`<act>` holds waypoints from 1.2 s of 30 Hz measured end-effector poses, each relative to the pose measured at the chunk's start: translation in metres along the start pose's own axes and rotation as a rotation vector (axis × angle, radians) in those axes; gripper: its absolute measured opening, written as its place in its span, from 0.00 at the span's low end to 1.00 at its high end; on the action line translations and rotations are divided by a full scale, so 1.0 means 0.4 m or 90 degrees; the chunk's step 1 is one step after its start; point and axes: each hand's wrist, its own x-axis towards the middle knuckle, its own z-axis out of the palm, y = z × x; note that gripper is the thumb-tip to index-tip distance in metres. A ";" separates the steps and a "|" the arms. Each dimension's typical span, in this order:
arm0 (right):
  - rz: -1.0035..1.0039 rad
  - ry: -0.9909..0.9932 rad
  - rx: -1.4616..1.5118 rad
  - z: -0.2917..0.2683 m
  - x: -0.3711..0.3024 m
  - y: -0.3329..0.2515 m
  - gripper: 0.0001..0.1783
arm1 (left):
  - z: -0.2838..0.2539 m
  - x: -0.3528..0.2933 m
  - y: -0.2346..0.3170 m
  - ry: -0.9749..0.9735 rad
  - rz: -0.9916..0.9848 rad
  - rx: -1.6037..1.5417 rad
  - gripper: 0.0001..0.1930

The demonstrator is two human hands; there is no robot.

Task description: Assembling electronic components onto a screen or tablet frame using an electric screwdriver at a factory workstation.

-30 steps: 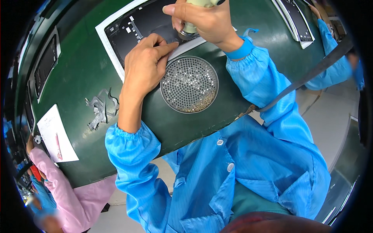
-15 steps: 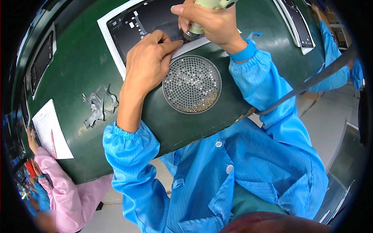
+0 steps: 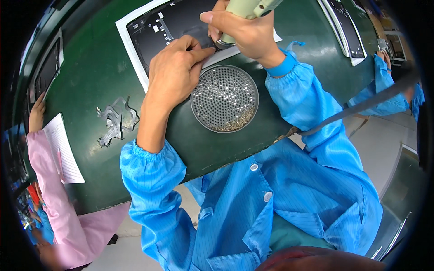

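Note:
My right hand [image 3: 253, 34] is wrapped round a pale green power screwdriver [image 3: 246, 9], its tip held low at the near edge of a flat black panel [image 3: 149, 31]. Just left of that tip is my left hand [image 3: 174, 65], its thumb and forefinger drawn together over the panel's edge. What they pinch, if anything, is too small to tell. Small light parts and a grey strip show on the panel, which lies on white backing. Close below my hands sits a round grey tray [image 3: 224, 125] of many holes, with small screws in it, heaped at its lower right.
A tangle of grey strips [image 3: 117, 118] lies left on the green table [image 3: 190, 153], beside a paper sheet with a pink pen [image 3: 60, 158]. Other panels [image 3: 49, 67] lie far left and far right [image 3: 346, 29]. A co-worker's pink sleeve [image 3: 47, 167] reaches in at left; a blue-sleeved co-worker is at right.
My hands and the screwdriver have barely shifted. The pink-sleeved co-worker's hand has moved from the paper up to the far-left panel. At right, the co-worker's arm has lowered.

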 end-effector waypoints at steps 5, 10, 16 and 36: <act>-0.041 0.002 -0.011 0.003 -0.002 -0.007 0.03 | 0.002 -0.006 -0.002 0.002 -0.017 0.002 0.12; -0.136 -0.054 0.227 -0.016 -0.035 -0.045 0.17 | 0.001 -0.007 0.003 0.016 0.012 0.006 0.11; 0.053 -0.038 0.081 0.038 -0.073 -0.089 0.23 | -0.004 -0.012 -0.003 0.022 0.018 -0.006 0.07; -0.046 0.016 0.034 0.071 -0.067 -0.096 0.23 | 0.002 -0.009 -0.010 0.059 0.025 -0.024 0.02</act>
